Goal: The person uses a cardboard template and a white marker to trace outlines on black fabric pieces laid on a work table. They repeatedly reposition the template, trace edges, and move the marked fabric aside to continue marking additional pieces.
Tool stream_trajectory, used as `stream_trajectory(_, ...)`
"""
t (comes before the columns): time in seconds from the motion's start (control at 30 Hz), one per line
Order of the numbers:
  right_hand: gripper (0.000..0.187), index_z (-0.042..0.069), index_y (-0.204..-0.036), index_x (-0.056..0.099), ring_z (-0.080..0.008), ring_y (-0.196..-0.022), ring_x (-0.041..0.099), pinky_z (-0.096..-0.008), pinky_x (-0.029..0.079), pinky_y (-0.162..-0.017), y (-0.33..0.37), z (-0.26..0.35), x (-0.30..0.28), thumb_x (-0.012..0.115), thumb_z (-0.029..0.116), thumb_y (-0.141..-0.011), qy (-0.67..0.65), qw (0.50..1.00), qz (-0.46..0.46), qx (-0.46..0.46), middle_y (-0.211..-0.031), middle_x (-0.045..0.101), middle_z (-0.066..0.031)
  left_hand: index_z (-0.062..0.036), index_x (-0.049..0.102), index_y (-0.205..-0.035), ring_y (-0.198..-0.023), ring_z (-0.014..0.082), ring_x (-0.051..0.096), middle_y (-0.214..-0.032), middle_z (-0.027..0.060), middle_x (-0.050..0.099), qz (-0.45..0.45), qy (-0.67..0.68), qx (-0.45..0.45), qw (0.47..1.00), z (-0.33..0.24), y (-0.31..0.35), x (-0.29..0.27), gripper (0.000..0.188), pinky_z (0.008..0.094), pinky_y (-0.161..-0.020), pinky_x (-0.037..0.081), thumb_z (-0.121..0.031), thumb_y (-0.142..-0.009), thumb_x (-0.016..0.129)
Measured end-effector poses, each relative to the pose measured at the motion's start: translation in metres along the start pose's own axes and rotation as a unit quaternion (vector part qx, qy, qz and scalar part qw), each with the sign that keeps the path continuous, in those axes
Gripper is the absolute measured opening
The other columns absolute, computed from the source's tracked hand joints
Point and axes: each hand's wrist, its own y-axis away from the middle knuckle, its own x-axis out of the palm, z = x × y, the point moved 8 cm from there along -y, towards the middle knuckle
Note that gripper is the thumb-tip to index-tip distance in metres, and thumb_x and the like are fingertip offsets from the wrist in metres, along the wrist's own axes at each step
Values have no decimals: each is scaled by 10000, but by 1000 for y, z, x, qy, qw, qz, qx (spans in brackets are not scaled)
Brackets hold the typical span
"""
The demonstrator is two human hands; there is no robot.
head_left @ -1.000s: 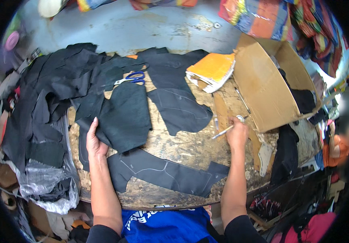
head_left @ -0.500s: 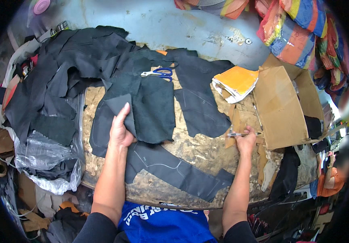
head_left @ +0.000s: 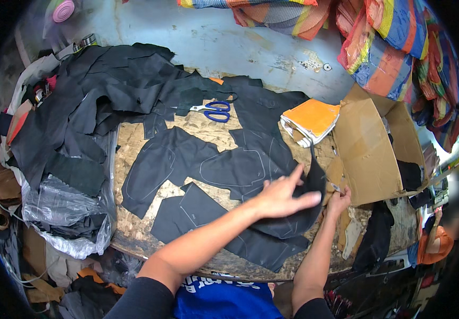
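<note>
Over the right part of the worktable, my left hand [head_left: 282,198] is spread, thumb and fingers apart, above a black leather piece [head_left: 232,167] with pale outlines drawn on it. The right edge of this leather curls up beside my fingers. Near the cardboard box, my right hand [head_left: 338,202] is closed around a slim pen [head_left: 336,187], only partly visible at the fingertips. Another black leather piece [head_left: 187,215] with drawn lines lies in front, partly under my left forearm. Blue-handled scissors [head_left: 217,111] rest beyond the outlined leather.
A brown cardboard box [head_left: 367,151] stands at the right, with a folded orange-and-white cloth [head_left: 312,121] beside it. Black leather is heaped [head_left: 96,90] at the left above a clear plastic bag [head_left: 69,202]. Striped woven sacks [head_left: 383,58] hang at the back right. A person in orange [head_left: 439,242] is at the far right.
My left hand has moved right, letting go of the folded leather corner. The leather now lies unfolded, showing its outlines, with its right edge lifted. My right hand has shifted slightly right and nearer.
</note>
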Motion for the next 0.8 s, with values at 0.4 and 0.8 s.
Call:
stream_trajectory(0.4,342,-87,-1208,483,-189,-885,595,-295,472,-781,6,57,-26,524,76,-910,35,989,-58,-132,-1039,619,-166,-83,426,-1353,-1381,382,208,-1453,211,310,-185,-236,-104,949,74,45,-90,842,676,-1017,170,-587,-723,669)
stream_trajectory(0.8,345,-46,-1213,528,-274,-860,644,-359,496,-746,5,87,-54,552,59,-885,226,936,-121,-241,-1054,645,-217,-13,251,-1430,-1385,398,177,-1463,295,217,-403,-343,-400,748,156,141,-196,1112,615,-1056,164,-666,-644,688)
